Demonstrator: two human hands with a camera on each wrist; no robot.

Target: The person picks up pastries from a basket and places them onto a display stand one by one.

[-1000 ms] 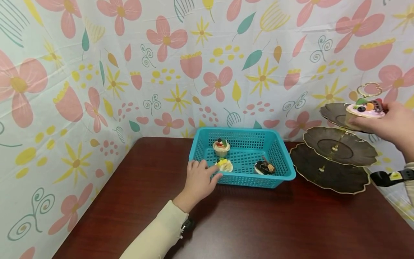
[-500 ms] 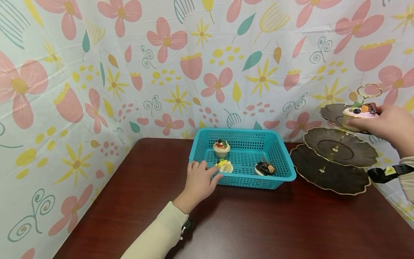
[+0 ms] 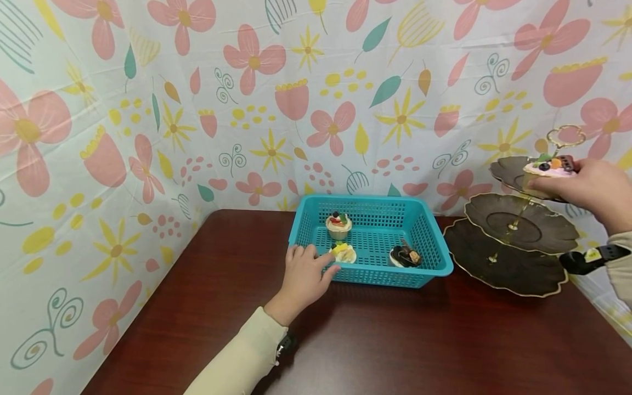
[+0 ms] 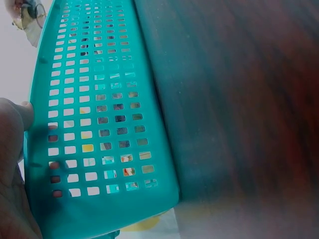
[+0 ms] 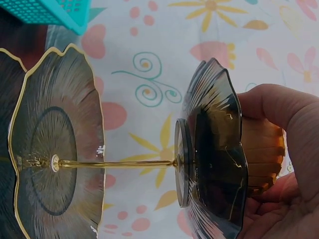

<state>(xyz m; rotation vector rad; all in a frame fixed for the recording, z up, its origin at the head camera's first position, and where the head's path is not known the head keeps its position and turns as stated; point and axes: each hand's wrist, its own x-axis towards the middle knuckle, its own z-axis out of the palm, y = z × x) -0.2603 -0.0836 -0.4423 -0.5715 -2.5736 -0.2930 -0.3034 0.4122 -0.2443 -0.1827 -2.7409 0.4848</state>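
My right hand (image 3: 590, 189) grips a pink-frosted cupcake (image 3: 549, 166) topped with fruit, set down on the top tier (image 3: 511, 171) of a dark three-tier stand with gold edging. The right wrist view shows its fingers (image 5: 279, 112) curled round the cupcake's brown cup (image 5: 261, 154) on that tier (image 5: 214, 154). My left hand (image 3: 303, 277) rests on the front left rim of a teal plastic basket (image 3: 429, 241), fingers lying over the edge. In the left wrist view the hand (image 4: 12, 164) presses against the basket wall (image 4: 104, 124). Inside the basket are three cupcakes: red-topped (image 3: 338, 224), yellow-topped (image 3: 343, 252), chocolate (image 3: 405, 256).
The dark wooden table (image 3: 395, 340) stands against floral-print walls at the back and left. The stand's middle tier (image 3: 520, 222) and bottom tier (image 3: 498, 263) are bare. A black wrist strap (image 3: 587, 258) shows on my right arm.
My right hand has lowered the pink cupcake slightly onto the top tier. The left hand and the basket have stayed put.
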